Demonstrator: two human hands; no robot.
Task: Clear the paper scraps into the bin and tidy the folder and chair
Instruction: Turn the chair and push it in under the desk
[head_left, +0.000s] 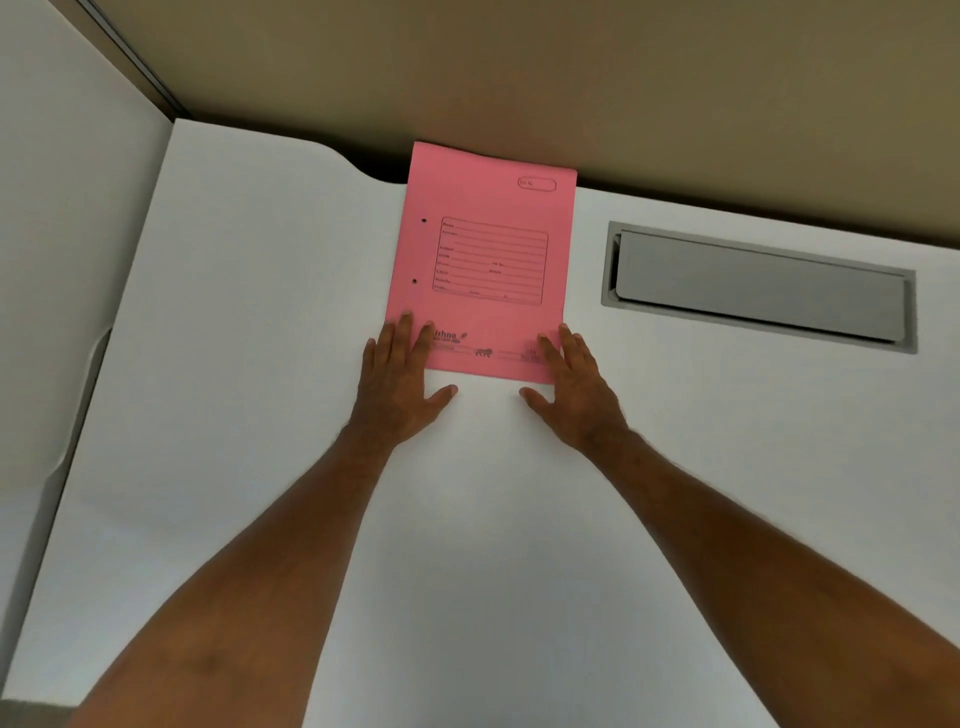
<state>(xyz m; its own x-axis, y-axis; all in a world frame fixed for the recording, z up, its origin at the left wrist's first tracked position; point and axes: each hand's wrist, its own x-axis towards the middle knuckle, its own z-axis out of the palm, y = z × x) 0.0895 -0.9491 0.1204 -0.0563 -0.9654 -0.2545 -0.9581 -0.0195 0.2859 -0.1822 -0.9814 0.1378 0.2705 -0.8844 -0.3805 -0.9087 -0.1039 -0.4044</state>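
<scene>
A pink folder (483, 260) lies flat and closed on the white desk (260, 364), its far edge against the tan partition. My left hand (400, 382) rests flat with fingers spread on the folder's near left corner. My right hand (571, 387) lies flat on its near right corner, fingers apart. Neither hand grips anything. No paper scraps, bin or chair are in view.
A grey cable-tray flap (758, 286) is set into the desk to the right of the folder. A tan partition (519, 78) runs along the desk's far edge. A second white desk surface (52, 208) adjoins on the left.
</scene>
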